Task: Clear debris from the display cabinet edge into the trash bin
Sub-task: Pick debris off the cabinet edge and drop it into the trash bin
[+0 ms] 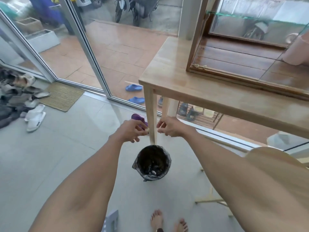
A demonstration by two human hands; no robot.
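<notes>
Both my hands hover above the trash bin (152, 162), a small round bin lined with a black bag that stands on the floor by a table leg. My left hand (131, 130) pinches a small pale scrap of debris (147, 129) between its fingertips. My right hand (168, 127) pinches a thin pale strip. The glass display cabinet (197, 39) with a wooden frame stands on the wooden table at the upper right. Small pale bits of debris (196, 65) lie on its lower left edge.
The wooden table (168, 72) and its leg (151, 114) stand right behind the bin. Glass sliding doors run along the left and back. Slippers and shoes (34, 117) lie at the left beside a mat. A pale chair back (267, 158) is at the right. My bare feet are below.
</notes>
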